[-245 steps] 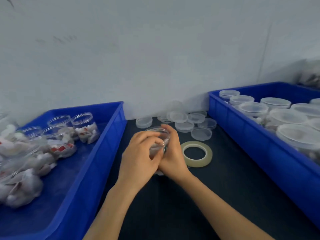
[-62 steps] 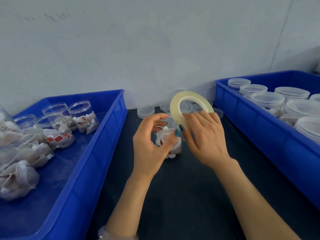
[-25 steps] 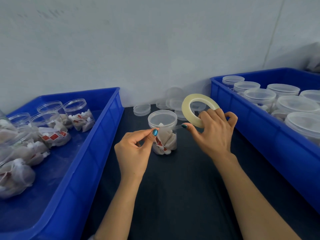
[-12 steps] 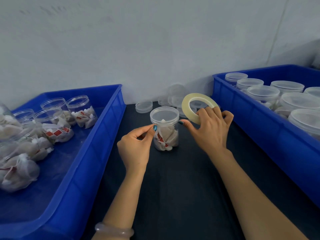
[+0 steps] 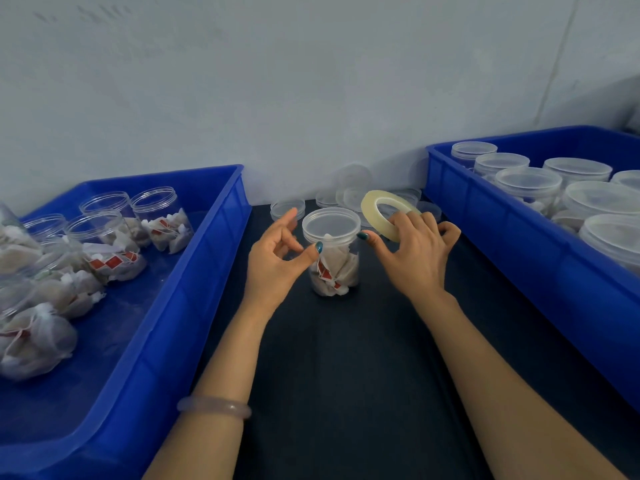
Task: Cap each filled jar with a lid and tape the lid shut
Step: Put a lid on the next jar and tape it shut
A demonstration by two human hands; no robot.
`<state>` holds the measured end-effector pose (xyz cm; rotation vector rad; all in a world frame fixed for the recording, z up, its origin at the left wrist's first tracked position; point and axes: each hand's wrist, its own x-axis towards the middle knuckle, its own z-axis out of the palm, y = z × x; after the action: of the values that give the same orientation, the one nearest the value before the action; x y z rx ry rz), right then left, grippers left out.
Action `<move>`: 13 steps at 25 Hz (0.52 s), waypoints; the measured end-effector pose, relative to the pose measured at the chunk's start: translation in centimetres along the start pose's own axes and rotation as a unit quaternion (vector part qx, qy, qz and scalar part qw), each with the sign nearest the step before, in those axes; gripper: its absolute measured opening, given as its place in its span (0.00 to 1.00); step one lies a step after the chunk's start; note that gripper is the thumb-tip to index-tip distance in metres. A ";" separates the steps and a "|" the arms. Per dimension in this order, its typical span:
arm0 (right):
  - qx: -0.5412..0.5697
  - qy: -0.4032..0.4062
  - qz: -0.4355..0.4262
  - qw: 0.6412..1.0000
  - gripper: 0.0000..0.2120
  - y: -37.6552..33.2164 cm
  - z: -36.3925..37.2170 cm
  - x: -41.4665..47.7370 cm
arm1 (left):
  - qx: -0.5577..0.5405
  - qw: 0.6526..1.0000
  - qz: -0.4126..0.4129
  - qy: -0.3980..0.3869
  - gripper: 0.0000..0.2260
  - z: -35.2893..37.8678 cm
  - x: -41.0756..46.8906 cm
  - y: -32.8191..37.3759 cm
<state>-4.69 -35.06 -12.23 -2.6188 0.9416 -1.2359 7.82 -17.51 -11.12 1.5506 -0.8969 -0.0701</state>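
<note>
Standing mid-frame, the capped jar (image 5: 334, 268) sits between them: left hand (image 5: 273, 261) loosely open and empty — right hand (image 5: 415, 258) gripping the tape roll (image 5: 372, 210).

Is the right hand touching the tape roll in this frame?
Touching. Head view: the right hand grips the tape roll, fingers curled over its near rim.

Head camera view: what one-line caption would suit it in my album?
Right hand holds a tape roll beside a capped jar of sachets, left hand at the jar's other side.
</note>
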 end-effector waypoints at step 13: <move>0.065 0.016 0.007 0.998 0.31 0.0 0.3 0.1 | -0.147 0.982 -0.100 0.067 0.13 0.3 1.3 -3.1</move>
<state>-4.45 -35.13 -12.37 -2.4960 0.8510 -1.2937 10.11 -18.80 -13.31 1.3450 -0.5926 -0.2289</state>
